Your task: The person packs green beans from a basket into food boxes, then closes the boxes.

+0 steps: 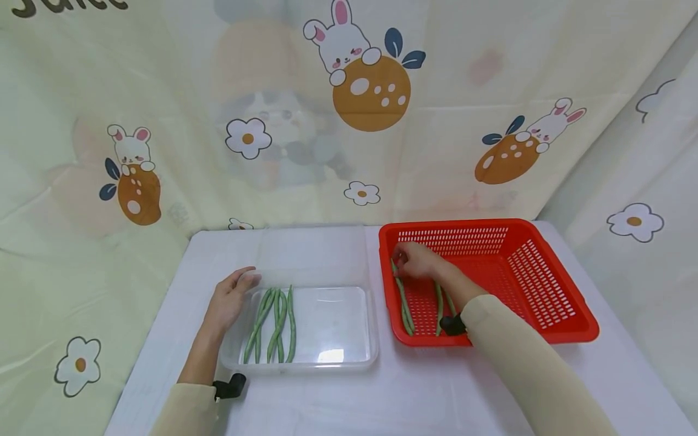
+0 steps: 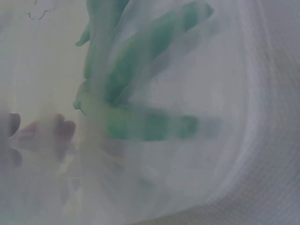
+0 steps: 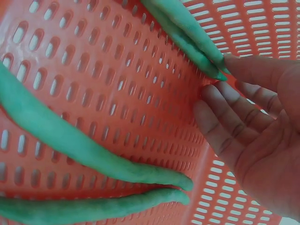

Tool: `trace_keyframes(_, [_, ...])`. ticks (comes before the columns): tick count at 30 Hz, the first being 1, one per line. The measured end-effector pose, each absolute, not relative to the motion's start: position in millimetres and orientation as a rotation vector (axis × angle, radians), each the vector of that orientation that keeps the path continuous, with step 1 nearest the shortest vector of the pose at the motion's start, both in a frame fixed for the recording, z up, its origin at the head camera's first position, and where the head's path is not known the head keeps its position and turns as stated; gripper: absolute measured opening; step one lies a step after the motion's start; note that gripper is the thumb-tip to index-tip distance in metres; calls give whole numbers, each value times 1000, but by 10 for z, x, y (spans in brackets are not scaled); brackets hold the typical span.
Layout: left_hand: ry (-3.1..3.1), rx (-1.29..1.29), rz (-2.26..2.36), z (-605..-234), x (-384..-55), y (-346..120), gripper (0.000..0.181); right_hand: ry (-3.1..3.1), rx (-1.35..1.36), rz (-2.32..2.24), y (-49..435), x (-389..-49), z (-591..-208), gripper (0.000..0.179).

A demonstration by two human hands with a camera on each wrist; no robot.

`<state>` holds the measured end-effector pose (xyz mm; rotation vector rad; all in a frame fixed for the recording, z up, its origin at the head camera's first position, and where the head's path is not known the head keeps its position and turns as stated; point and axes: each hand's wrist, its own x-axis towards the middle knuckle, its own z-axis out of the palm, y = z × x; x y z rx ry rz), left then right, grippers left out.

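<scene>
A clear plastic box (image 1: pixel 338 327) stands on the left of the table, with several green beans (image 1: pixel 291 327) lying lengthwise in its left half. My left hand (image 1: pixel 226 300) holds the box at its back left corner; in the left wrist view its fingertips (image 2: pixel 65 131) look blurred through the cloudy plastic. Inside the red basket (image 1: pixel 485 266), my right hand (image 1: pixel 417 261) is at the left side. Its thumb and fingers pinch the tips of two green beans (image 3: pixel 187 37) lying side by side. Two more green beans (image 3: pixel 89 145) lie apart from that hand on the basket floor.
A white cloth covers the table (image 1: pixel 294 402). Behind it hangs a curtain (image 1: pixel 436 157) printed with rabbits and flowers. The basket's slotted walls rise around my right hand, and a strip of table separates basket and box.
</scene>
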<state>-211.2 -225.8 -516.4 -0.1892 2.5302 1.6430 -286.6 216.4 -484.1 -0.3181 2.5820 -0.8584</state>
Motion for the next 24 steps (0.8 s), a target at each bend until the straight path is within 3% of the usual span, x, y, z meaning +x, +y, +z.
trace_keyframes(14, [2553,-178,1638,-5175,-2104,-2260,52,2594,-297,-818,2101,-2865,-4834,40])
trace_keyframes(24, [2554,-185,1640,-5155,-2108,-2241,52,2575,-284,-773,2091,-2857,-4822,53])
